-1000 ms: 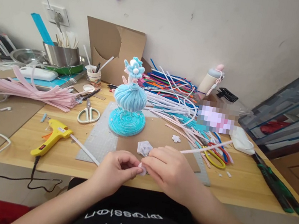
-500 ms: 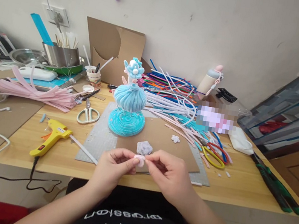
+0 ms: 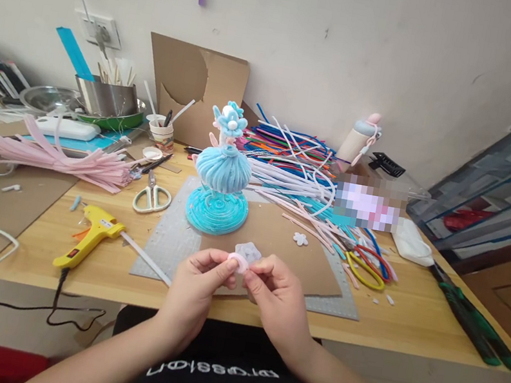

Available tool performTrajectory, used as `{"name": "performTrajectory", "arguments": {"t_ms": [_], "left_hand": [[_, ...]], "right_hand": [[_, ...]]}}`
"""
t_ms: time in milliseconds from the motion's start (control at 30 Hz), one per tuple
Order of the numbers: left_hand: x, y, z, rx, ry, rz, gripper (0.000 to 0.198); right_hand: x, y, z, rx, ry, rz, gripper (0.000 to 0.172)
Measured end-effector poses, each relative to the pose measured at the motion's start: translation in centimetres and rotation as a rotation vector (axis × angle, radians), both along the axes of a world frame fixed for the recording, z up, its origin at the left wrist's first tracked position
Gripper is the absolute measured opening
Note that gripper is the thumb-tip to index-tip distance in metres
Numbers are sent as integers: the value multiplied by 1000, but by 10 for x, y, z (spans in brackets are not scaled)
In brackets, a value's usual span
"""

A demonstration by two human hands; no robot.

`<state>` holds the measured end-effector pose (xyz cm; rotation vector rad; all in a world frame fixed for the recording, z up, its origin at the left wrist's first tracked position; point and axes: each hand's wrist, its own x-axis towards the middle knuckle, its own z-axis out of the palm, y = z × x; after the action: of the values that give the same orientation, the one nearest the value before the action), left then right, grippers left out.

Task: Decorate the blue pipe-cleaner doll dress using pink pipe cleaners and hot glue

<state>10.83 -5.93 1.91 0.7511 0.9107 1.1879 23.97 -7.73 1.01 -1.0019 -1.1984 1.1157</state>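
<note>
My left hand (image 3: 198, 286) and my right hand (image 3: 278, 296) meet at the table's front edge. Both pinch a small pink coil of pipe cleaner (image 3: 239, 262) between thumb and fingertips. Just behind it lies a pale lilac fuzzy flower piece (image 3: 248, 251) on a brown cardboard sheet (image 3: 277, 234). Farther back stands a blue pipe-cleaner doll figure (image 3: 222, 173) with a round skirt and disc base.
A yellow glue gun (image 3: 90, 237) lies front left, white scissors (image 3: 152, 195) behind it. A pile of coloured pipe cleaners (image 3: 299, 166) fills the back right, with yellow-handled scissors (image 3: 366, 270). Pink strips (image 3: 56, 155), a metal pot (image 3: 105, 96) and cardboard (image 3: 194, 86) sit at the back left.
The long white-pink strand that stuck out to the right of my right hand is gone. The piece is now a small pink coil, raised slightly between both hands.
</note>
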Motion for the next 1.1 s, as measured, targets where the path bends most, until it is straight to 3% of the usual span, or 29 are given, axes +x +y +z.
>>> {"name": "performTrajectory", "arguments": {"t_ms": [133,300,533,733,933,1100], "left_hand": [[6,2,1,-50,-51,3,21],[8,4,-3,30,37,51,21],[11,3,-5,33,28,76,21],[14,5,-10,30,-35,61,21],[17,3,-20,130,94,52,22],[19,3,-25,127,81,11,25]], "right_hand": [[-9,4,-12,-61,198,-27,16],[-9,4,-18,-103,315,-48,18],[-12,6,-19,-125,386,-3,17],[-17,8,-22,-163,382,-51,19],[-16,6,-25,-171,380,-86,23],[-16,7,-20,-171,415,-68,25]]}}
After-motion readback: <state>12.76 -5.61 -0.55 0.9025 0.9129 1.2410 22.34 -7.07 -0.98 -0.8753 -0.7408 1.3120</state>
